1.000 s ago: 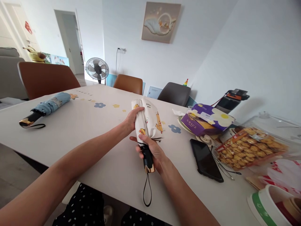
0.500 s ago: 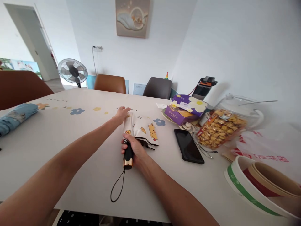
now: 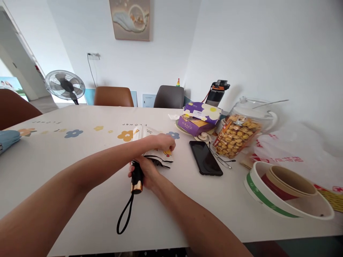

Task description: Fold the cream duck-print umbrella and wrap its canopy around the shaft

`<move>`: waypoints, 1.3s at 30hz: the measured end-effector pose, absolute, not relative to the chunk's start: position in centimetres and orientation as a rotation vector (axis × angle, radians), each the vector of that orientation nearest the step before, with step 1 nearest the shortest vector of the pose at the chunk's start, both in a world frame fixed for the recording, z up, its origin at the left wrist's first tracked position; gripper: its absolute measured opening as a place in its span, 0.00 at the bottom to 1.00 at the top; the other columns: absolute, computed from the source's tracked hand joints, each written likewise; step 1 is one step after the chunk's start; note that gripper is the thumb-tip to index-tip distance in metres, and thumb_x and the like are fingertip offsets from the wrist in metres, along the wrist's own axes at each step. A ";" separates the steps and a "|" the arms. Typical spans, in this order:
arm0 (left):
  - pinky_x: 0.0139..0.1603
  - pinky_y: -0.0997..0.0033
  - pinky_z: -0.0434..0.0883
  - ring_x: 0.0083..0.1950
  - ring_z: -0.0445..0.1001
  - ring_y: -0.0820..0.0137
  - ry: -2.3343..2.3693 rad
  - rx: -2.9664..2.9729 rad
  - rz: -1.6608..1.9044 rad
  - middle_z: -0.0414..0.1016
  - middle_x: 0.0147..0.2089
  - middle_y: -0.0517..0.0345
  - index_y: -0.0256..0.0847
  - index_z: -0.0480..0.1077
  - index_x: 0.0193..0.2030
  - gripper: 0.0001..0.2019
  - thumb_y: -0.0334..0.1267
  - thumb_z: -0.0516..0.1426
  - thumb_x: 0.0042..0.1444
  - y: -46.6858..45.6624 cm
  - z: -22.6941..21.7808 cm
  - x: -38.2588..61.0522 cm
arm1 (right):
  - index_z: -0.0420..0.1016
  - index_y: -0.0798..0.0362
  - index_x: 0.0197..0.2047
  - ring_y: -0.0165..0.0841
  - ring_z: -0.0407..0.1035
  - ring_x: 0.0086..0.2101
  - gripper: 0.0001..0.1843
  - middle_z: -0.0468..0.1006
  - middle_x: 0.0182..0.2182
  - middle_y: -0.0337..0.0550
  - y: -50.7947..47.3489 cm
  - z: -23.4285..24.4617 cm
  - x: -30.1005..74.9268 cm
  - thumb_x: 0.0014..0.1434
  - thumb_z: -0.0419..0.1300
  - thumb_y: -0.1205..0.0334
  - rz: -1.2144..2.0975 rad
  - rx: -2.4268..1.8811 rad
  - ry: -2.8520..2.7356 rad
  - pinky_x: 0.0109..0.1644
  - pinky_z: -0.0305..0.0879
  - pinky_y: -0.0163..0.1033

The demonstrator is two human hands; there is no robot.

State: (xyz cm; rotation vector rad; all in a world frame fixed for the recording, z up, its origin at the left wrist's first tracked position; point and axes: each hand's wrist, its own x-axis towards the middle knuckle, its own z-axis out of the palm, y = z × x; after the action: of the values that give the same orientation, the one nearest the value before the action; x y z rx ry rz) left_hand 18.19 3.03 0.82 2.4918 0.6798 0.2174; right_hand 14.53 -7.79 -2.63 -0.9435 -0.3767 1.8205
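A folded umbrella (image 3: pixel 140 132) with white cartoon-printed fabric, black edging and a black handle with a gold end lies on the table. My right hand (image 3: pixel 147 171) is wrapped round it where the handle meets the fabric. A black wrist strap (image 3: pixel 124 217) trails from the handle's end toward me. My left hand (image 3: pixel 166 142) reaches across above the right wrist, its fingers curled down on the right side of the loose fabric. The left fingertips are partly hidden, and the left forearm covers part of the umbrella.
Right of the umbrella lie a black phone (image 3: pixel 205 158) and glasses (image 3: pixel 223 161). Beyond are purple boxes (image 3: pixel 197 123), a jar of snacks (image 3: pixel 237 134), a plastic bag (image 3: pixel 292 150) and a white-green container (image 3: pixel 268 203). Another folded blue umbrella (image 3: pixel 8 140) rests at the left table edge.
My left hand has moved from the umbrella's far left end to the right side of its fabric, crossing over. My right hand keeps its grip. The view has turned somewhat right.
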 end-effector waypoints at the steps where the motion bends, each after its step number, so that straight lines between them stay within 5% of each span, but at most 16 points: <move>1: 0.35 0.69 0.67 0.26 0.68 0.66 0.664 2.535 0.198 0.67 0.18 0.60 0.45 0.68 0.12 0.11 0.21 0.58 0.26 3.0 0.7 18.2 | 0.64 0.55 0.29 0.23 0.58 0.17 0.04 0.63 0.20 0.34 -7.8 -2.6 14.5 0.50 0.58 0.69 1.823 -0.943 -0.372 0.18 0.65 0.32; 11: 0.40 0.70 0.65 0.34 0.69 0.69 0.750 2.515 0.834 0.74 0.34 0.59 0.43 0.70 0.26 0.11 0.27 0.49 0.44 2.4 4.6 13.8 | 0.63 0.56 0.31 0.22 0.58 0.16 0.10 0.65 0.22 0.34 -7.7 -2.5 14.4 0.50 0.63 0.66 1.834 -0.915 -0.337 0.17 0.64 0.32; 17: 0.22 0.76 0.63 0.23 0.65 0.76 0.854 2.010 1.263 0.72 0.34 0.58 0.40 0.66 0.28 0.11 0.26 0.47 0.41 1.7 5.4 6.6 | 0.64 0.55 0.31 0.22 0.59 0.16 0.11 0.64 0.22 0.33 -7.5 -3.2 14.5 0.49 0.64 0.65 1.841 -0.870 -0.380 0.18 0.63 0.31; 21: 0.21 0.77 0.64 0.28 0.68 0.74 0.911 1.807 1.454 0.71 0.34 0.58 0.40 0.69 0.32 0.13 0.28 0.50 0.38 1.1 3.0 2.3 | 0.64 0.54 0.30 0.22 0.59 0.17 0.11 0.64 0.21 0.32 -7.5 -3.2 14.6 0.47 0.65 0.64 1.845 -0.867 -0.416 0.17 0.61 0.29; 29: 0.25 0.75 0.65 0.29 0.66 0.74 0.993 1.308 1.484 0.69 0.29 0.60 0.39 0.67 0.23 0.06 0.29 0.54 0.32 1.6 -1.3 -0.7 | 0.64 0.53 0.32 0.21 0.57 0.16 0.16 0.64 0.23 0.33 -7.9 -2.0 15.2 0.47 0.66 0.56 1.842 -0.864 -0.423 0.16 0.58 0.28; 35: 0.18 0.77 0.51 0.22 0.54 0.78 0.999 1.240 1.601 0.66 0.26 0.59 0.39 0.64 0.18 0.03 0.30 0.51 0.32 2.0 -1.2 -1.1 | 0.65 0.53 0.33 0.21 0.56 0.15 0.26 0.64 0.21 0.34 -7.6 -2.2 15.8 0.48 0.58 0.36 1.852 -0.812 -0.458 0.15 0.56 0.27; 39: 0.20 0.76 0.52 0.23 0.55 0.77 0.980 1.306 1.673 0.66 0.25 0.60 0.40 0.64 0.18 0.03 0.31 0.50 0.33 2.1 -1.5 -1.2 | 0.64 0.54 0.32 0.21 0.55 0.15 0.26 0.64 0.21 0.35 -7.4 -2.2 15.9 0.51 0.56 0.36 1.771 -0.875 -0.456 0.14 0.55 0.27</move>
State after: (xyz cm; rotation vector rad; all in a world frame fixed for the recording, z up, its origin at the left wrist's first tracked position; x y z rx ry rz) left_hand -1.20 2.11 -1.54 1.3061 0.9803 1.6731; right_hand 15.87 -7.43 -2.24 -0.8753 -0.4560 1.7712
